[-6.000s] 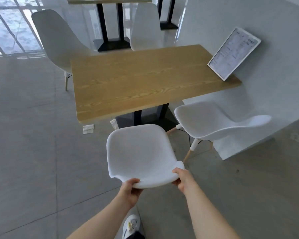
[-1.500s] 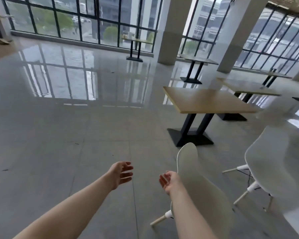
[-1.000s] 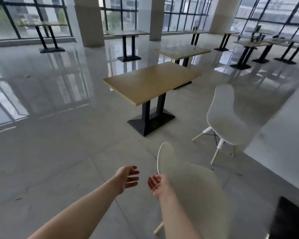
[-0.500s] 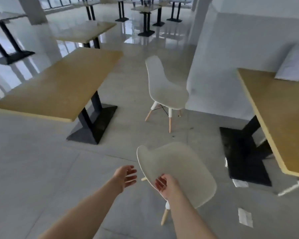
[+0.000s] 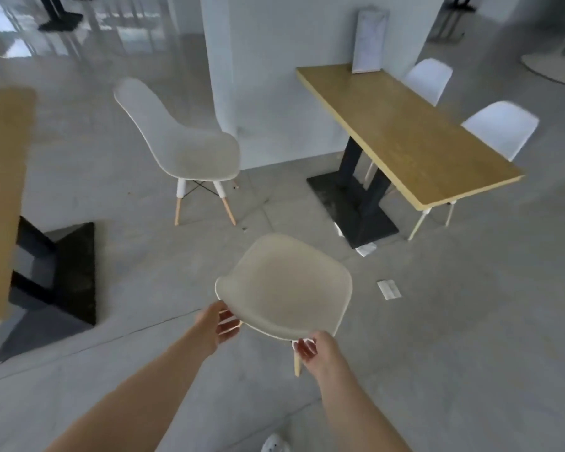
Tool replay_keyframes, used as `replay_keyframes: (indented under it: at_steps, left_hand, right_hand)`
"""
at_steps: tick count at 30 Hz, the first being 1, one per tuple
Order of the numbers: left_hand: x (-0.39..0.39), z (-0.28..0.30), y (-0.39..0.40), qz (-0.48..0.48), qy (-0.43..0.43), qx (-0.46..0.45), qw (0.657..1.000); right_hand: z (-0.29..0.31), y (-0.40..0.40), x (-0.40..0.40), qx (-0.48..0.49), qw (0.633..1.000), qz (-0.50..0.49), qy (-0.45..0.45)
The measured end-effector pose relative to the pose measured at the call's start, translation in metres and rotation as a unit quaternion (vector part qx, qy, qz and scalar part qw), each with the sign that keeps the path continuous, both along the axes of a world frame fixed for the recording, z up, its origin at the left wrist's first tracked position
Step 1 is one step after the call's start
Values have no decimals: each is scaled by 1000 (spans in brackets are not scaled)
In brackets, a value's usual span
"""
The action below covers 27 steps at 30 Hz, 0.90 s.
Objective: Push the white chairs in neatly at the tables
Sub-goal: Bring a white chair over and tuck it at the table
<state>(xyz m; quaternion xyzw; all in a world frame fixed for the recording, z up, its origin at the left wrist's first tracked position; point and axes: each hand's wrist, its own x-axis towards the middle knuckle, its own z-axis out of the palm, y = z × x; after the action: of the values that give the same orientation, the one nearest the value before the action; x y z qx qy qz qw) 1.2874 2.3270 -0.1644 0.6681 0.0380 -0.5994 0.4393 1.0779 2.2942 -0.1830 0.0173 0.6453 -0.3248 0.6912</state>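
A white chair [image 5: 284, 288] stands right in front of me on the grey floor, its back towards me and away from any table. My left hand [image 5: 217, 327] is at the left of its back rim, fingers spread and touching the edge. My right hand [image 5: 313, 350] sits just under the right of the rim, fingers loosely curled, not clearly gripping. A second white chair [image 5: 190, 148] stands free further off to the left. The wooden table [image 5: 405, 132] on the right has two white chairs [image 5: 503, 125] [image 5: 429, 78] along its far side.
Another wooden table [image 5: 0, 190] with a black base [image 5: 62, 272] is at the left edge. A white wall [image 5: 274, 76] rises behind. A menu stand [image 5: 369, 40] leans at the right table's far end. Paper scraps [image 5: 388, 289] lie on the floor near that table's black base [image 5: 353, 207].
My view has swung right and down from the window hall to the wall-side table. Both hands have moved from hanging open in the air to the near chair's back rim.
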Motion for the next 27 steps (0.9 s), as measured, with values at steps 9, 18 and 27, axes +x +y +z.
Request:
replay_keyframes:
  at_steps: [9,18,27]
  left_hand:
    - [29,-3,-40,24,47,12,999]
    - [71,-42,-96,-110,123,42,985]
    - [104,-28,-200,-157,81,2,984]
  right_hand:
    - [-18,-11,57,24,997,-71,3]
    - [-40,-29,92,-2,980,-194,34]
    - [-31,-113,128,-23,963,-267,-22]
